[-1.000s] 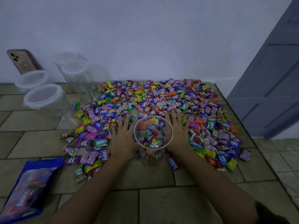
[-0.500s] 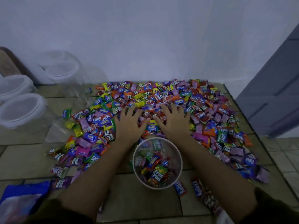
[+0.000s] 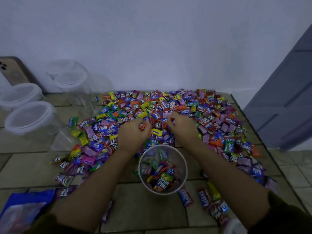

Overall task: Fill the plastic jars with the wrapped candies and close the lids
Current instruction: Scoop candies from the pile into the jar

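Note:
A wide heap of wrapped candies (image 3: 211, 119) in many colours covers the tiled surface against the wall. A clear plastic jar (image 3: 140, 168) stands open in front of the heap, partly filled with candies. Just beyond the jar, my left hand (image 3: 133, 134) curls its fingers round a clutch of candies in the heap. My right hand (image 3: 183, 127) does the same a little to the right, fingers bent into the wrappers. Both forearms flank the jar.
Three clear jars with white lids stand at the left: jar (image 3: 28, 120), jar (image 3: 18, 93) and jar (image 3: 70, 78) by the wall. A phone (image 3: 13, 71) leans on the wall. A blue candy bag (image 3: 22, 210) lies bottom left. The surface's edge runs along the right, by a grey door (image 3: 285, 98).
My hands left the jar's sides, reached forward flat onto the heap, and now their fingers have curled in around candies. The view tilted down, so the jar sits lower.

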